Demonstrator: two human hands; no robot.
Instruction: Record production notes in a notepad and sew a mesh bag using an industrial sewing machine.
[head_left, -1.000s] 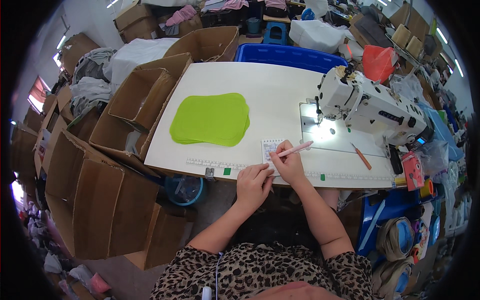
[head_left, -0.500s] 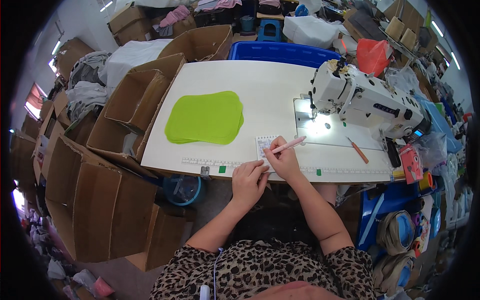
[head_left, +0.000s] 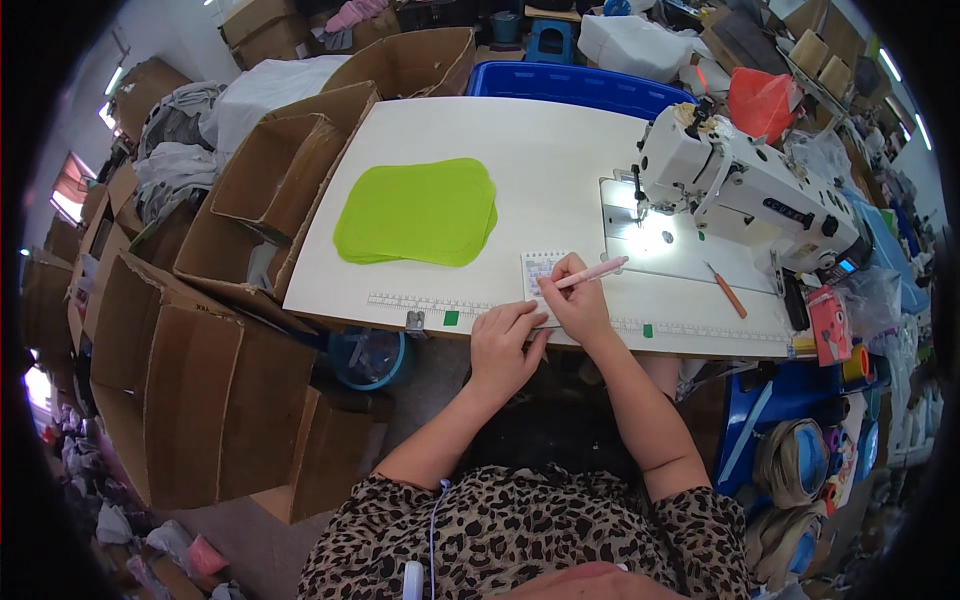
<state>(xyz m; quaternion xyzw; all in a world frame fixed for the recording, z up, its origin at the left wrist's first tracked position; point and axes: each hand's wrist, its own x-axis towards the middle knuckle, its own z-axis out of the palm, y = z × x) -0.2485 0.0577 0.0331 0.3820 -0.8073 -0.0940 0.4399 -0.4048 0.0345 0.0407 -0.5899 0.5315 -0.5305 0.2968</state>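
In my right hand [head_left: 578, 305] is a pink pen [head_left: 598, 271], gripped as for writing, its tip end hidden by my fingers. Under that hand lies a small spiral notepad [head_left: 537, 267] with marks on its page. My left hand [head_left: 506, 344] lies at the table's front edge against the pad's lower part, fingers stretched and holding nothing. Left of the pad, a stack of bright green rounded sheets [head_left: 418, 213] rests on the white table [head_left: 540, 135]. A ruler strip [head_left: 400, 302] runs along the front edge, partly covered by my hands.
A white sewing machine [head_left: 745, 170] with its lamp lit stands at the right. In front of it lies an orange-handled pointed tool [head_left: 728, 292]. Open cardboard boxes [head_left: 190, 400] crowd the left side. A blue bin [head_left: 580, 88] sits behind the table, and a bucket [head_left: 368, 357] below it.
The view has shifted, so the table sits slightly higher and further right. My right hand still holds the pen over the pad, and my left hand stays beside it.
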